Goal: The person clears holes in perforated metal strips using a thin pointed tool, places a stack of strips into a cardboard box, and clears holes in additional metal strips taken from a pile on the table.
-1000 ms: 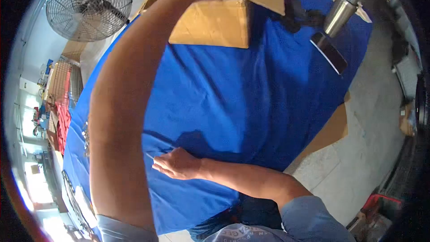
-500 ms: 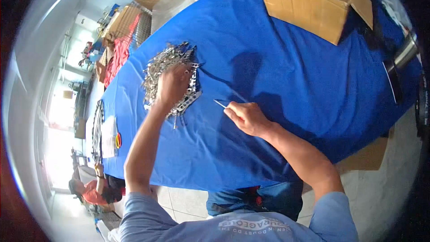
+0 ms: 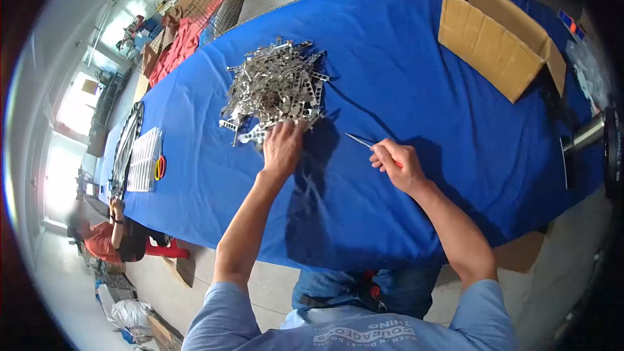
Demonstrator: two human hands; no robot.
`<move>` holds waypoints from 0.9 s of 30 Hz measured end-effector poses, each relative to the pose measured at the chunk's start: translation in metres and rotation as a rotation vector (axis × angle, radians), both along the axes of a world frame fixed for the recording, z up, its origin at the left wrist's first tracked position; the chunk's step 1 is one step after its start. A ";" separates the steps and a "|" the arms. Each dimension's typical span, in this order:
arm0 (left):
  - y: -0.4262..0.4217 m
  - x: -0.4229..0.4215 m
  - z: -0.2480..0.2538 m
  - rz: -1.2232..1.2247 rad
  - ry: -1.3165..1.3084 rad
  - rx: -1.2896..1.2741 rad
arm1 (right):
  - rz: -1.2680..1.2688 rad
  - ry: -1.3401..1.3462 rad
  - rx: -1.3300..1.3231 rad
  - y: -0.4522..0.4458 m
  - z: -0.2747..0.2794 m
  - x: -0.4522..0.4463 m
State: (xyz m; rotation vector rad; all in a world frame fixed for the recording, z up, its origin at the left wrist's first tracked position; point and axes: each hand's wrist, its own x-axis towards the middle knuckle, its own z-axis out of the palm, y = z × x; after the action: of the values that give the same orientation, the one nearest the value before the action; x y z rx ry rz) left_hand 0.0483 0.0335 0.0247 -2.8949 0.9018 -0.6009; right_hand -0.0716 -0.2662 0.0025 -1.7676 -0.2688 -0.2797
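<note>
A heap of silvery perforated metal strips (image 3: pixel 276 84) lies on the blue-covered table (image 3: pixel 390 45). My left hand (image 3: pixel 283 146) is at the heap's near edge, fingers stretched forward over the outermost pieces; its fingertips are partly hidden among them. Just left of these fingers, a perforated metal strip (image 3: pixel 252 135) sticks out. To the right, my right hand (image 3: pixel 398 164) is closed around the red handle of a thin pointed metal tool (image 3: pixel 357 139). The tool's tip points left toward the heap, apart from it and above the cloth.
An open cardboard box (image 3: pixel 491 42) stands at the back right. Yellow-and-red scissor handles (image 3: pixel 160 168) lie beside a white ribbed tray (image 3: pixel 143 159) at the left. A metal cylinder (image 3: pixel 588 131) is at the right edge. Another person (image 3: pixel 104 237) sits at the table's left end.
My left hand has moved from the middle of the heap to its near edge, and its fingers have straightened. My right hand keeps the pointed tool. The camera view has shifted.
</note>
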 end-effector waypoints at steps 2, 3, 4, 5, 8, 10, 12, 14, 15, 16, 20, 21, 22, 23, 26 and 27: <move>-0.005 -0.013 -0.003 -0.032 0.016 -0.005 | -0.004 0.048 0.017 -0.001 -0.001 -0.001; -0.007 -0.021 -0.003 -0.049 0.038 -0.026 | -0.013 0.079 0.050 -0.002 0.000 -0.001; -0.013 -0.031 -0.002 -0.020 0.092 -0.058 | -0.025 0.109 0.084 -0.002 0.001 -0.002; -0.018 -0.043 -0.001 -0.032 0.085 -0.073 | -0.038 0.139 0.120 -0.003 0.002 -0.001; -0.035 -0.054 -0.011 0.031 -0.015 -0.125 | -0.103 0.130 0.217 -0.008 0.001 0.001; -0.053 -0.052 -0.002 0.082 0.061 -0.163 | -0.141 0.114 0.272 -0.013 -0.002 0.004; -0.075 -0.040 0.002 0.115 0.082 -0.141 | -0.177 0.145 0.311 -0.020 -0.001 0.007; -0.095 -0.031 -0.002 0.124 0.075 -0.172 | -0.206 0.168 0.334 -0.026 -0.001 0.009; -0.103 -0.029 0.002 0.130 0.071 -0.184 | -0.214 0.173 0.339 -0.027 0.001 0.009; -0.108 -0.026 0.006 0.135 0.081 -0.225 | -0.223 0.176 0.346 -0.027 0.001 0.010; -0.113 -0.019 0.050 0.181 0.357 -0.100 | -0.206 0.194 0.357 -0.029 -0.003 0.012; -0.110 -0.005 0.055 0.192 0.421 -0.111 | -0.199 0.198 0.365 -0.029 -0.005 0.013; -0.103 0.011 0.056 0.175 0.331 -0.107 | -0.194 0.203 0.373 -0.029 -0.006 0.012; -0.093 0.031 0.054 0.156 0.241 -0.102 | -0.190 0.202 0.353 -0.029 -0.005 0.012; -0.061 0.100 0.052 0.279 -0.034 0.147 | -0.173 0.198 0.301 -0.027 -0.002 0.011; -0.054 0.113 0.061 0.381 0.069 0.185 | -0.168 0.190 0.306 -0.027 -0.003 0.012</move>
State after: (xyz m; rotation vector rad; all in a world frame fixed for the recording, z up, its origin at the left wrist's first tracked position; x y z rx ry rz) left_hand 0.1609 -0.0208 0.0856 -2.8193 0.3668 -0.3654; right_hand -0.0601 -0.2929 -0.0001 -1.5021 0.0589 -0.2559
